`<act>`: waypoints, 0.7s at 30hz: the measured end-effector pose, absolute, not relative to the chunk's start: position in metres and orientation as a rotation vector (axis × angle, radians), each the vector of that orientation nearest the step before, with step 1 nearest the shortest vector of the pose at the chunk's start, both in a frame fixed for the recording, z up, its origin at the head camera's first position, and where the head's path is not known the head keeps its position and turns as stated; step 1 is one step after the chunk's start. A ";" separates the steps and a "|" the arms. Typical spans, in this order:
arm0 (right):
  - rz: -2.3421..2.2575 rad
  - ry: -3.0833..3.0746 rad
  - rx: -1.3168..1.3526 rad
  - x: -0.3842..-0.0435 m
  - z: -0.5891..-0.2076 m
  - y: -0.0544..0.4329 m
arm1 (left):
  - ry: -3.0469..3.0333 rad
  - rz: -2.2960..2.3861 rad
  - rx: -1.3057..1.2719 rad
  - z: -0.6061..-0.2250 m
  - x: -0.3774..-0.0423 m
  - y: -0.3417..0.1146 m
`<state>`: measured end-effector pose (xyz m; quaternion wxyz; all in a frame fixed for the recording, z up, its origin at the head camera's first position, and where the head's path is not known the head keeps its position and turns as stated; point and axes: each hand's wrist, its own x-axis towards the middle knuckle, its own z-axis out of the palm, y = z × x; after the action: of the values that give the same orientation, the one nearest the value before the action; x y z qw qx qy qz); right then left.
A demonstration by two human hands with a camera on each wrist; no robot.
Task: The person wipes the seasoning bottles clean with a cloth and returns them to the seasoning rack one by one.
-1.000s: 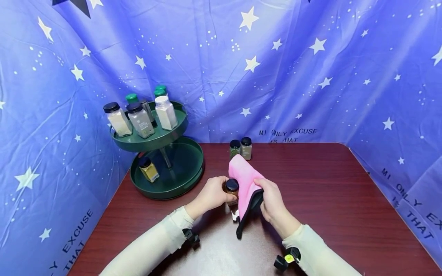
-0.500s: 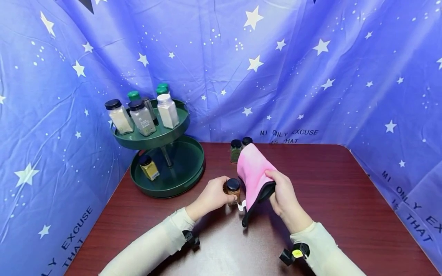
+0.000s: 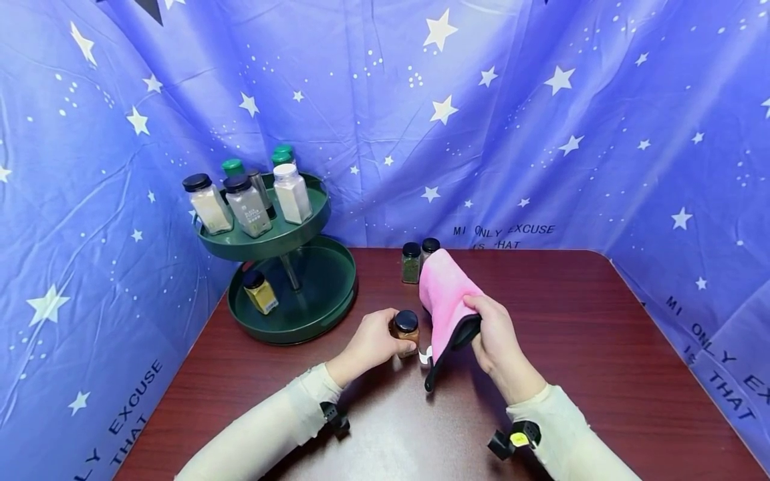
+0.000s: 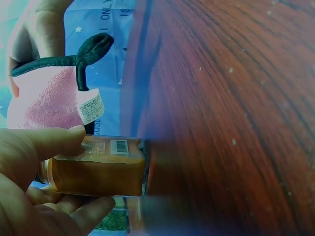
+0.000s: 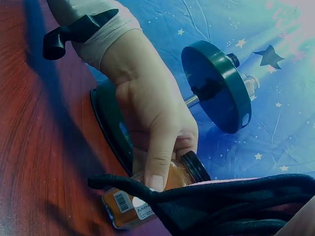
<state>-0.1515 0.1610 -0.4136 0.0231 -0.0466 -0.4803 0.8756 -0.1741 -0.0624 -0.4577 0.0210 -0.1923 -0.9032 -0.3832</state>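
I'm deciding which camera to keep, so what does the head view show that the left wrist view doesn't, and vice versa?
Only the head view shows the two-tier green rack with its jars, and the pale sleeves.

Only the left wrist view shows the barcode on the brown jar and lines of print on the white tag.

Both show the left hand holding that jar, the right hand gripping the pink cloth, the table and the starry curtain.
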 end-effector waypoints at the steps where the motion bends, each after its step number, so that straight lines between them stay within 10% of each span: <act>1: 2.708 -1.491 -0.145 -0.151 -0.414 0.161 | -2.800 -1.188 -0.588 -0.457 -0.174 -0.062; 21: 2.644 -1.578 -0.153 -0.147 -0.417 0.153 | -2.584 -1.488 -0.470 -0.427 -0.177 -0.073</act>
<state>-0.1475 0.1530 -0.4174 0.0295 -0.0496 -0.5117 0.8572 -0.1767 -0.0729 -0.4275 0.0616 -0.1553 -0.8544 -0.4921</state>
